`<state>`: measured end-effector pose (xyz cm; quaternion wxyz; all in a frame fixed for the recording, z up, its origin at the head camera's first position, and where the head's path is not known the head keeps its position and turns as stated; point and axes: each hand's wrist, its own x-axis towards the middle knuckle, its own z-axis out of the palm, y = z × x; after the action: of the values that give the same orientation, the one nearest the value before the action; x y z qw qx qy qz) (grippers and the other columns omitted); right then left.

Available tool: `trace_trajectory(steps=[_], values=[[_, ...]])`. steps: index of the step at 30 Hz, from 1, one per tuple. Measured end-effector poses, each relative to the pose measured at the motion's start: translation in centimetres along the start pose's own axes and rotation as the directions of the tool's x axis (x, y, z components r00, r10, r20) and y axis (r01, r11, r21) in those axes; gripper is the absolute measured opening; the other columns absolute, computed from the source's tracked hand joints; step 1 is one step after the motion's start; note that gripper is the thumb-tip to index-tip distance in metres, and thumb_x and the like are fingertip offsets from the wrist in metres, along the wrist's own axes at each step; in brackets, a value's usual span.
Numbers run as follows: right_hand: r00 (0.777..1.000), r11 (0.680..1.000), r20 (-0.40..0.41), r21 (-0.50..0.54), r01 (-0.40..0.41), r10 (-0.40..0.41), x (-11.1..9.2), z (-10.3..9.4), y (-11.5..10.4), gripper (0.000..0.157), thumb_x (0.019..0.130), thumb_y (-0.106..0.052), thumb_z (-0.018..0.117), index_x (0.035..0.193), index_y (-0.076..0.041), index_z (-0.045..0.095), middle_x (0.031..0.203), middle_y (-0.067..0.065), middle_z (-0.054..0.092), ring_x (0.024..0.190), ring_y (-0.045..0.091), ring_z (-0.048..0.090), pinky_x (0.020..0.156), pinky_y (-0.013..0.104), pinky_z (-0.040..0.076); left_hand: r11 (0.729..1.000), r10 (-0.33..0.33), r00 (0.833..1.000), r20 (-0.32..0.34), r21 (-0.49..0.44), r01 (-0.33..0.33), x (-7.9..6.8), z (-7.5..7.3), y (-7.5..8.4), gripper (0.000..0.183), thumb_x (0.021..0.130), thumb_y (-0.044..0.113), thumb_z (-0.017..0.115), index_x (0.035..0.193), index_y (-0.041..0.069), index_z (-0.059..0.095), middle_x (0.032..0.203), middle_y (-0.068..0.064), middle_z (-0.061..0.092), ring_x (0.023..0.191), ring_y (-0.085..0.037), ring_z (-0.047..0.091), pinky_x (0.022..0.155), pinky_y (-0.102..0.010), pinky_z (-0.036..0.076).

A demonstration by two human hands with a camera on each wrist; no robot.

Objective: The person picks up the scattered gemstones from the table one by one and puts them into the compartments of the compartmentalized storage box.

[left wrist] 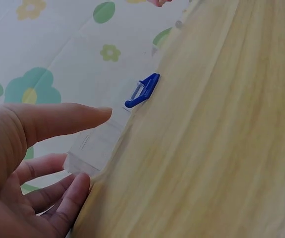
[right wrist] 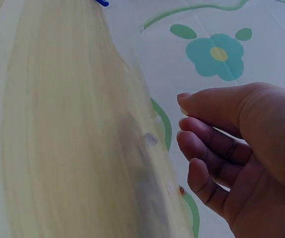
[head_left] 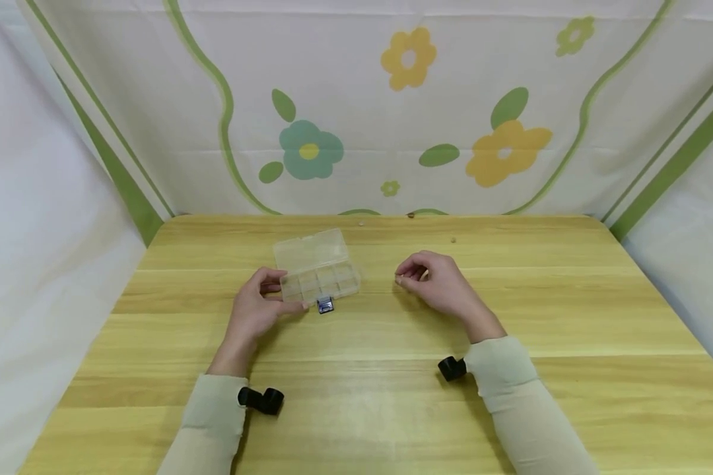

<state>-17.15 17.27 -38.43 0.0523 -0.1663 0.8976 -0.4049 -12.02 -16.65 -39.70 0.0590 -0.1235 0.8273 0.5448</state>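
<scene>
A clear plastic compartment box (head_left: 319,280) lies on the table with its lid (head_left: 311,251) raised at the back. My left hand (head_left: 258,303) holds its left end, thumb along the front and fingers at the side, as the left wrist view also shows. At the box's front edge is a blue clip-like piece (left wrist: 143,90). To the right of the box, my right hand (head_left: 436,280) is low over the table, thumb and index fingertip pinched together. A tiny pale piece (head_left: 397,276) shows at those fingertips; I cannot tell its kind.
Toward the back of the wooden table (head_left: 356,409) lie a small whitish piece (head_left: 361,223), another small piece (head_left: 453,240) and a brown one (head_left: 411,215) at the far edge. A flower-print cloth (head_left: 356,99) hangs behind. Each sleeve cuff carries a black wrist camera (head_left: 451,368).
</scene>
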Motion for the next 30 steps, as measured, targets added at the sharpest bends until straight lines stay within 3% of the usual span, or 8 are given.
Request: trace_trajectory(steps=[13, 20, 30], values=[[0.999, 0.998, 0.033, 0.053, 0.015, -0.017, 1.7, 2.6, -1.5, 0.006, 0.100, -0.016, 0.076, 0.105, -0.014, 0.079, 0.100, 0.002, 0.074, 0.090, 0.019, 0.066, 0.080, 0.037, 0.055, 1.000, -0.001, 1.000, -0.015, 0.002, 0.001, 0.0, -0.1, -0.2, 0.074, 0.077, 0.010, 0.096, 0.143, 0.010, 0.062, 0.143, -0.017, 0.059, 0.125, -0.036, 0.063, 0.109, -0.048, 0.052], [0.999, 0.998, 0.045, 0.060, 0.026, -0.029, 2.5, 4.0, -2.4, 0.008, 0.101, -0.015, 0.075, 0.106, -0.012, 0.080, 0.099, 0.003, 0.076, 0.090, 0.018, 0.067, 0.081, 0.035, 0.057, 1.000, -0.003, 1.000, -0.016, -0.018, 0.002, 0.0, -0.1, -0.2, 0.075, 0.076, 0.010, 0.097, 0.143, 0.010, 0.062, 0.138, -0.017, 0.061, 0.121, -0.034, 0.067, 0.099, -0.037, 0.053], [0.998, 0.996, 0.035, 0.072, 0.045, -0.048, 3.3, 5.5, -3.3, 0.007, 0.100, -0.014, 0.077, 0.106, -0.013, 0.080, 0.097, 0.003, 0.075, 0.087, 0.017, 0.065, 0.077, 0.033, 0.055, 1.000, 0.003, 1.000, -0.023, 0.000, -0.003, 0.2, -0.2, -0.3, 0.073, 0.075, 0.012, 0.097, 0.140, 0.011, 0.064, 0.141, -0.017, 0.062, 0.126, -0.036, 0.063, 0.109, -0.049, 0.050]])
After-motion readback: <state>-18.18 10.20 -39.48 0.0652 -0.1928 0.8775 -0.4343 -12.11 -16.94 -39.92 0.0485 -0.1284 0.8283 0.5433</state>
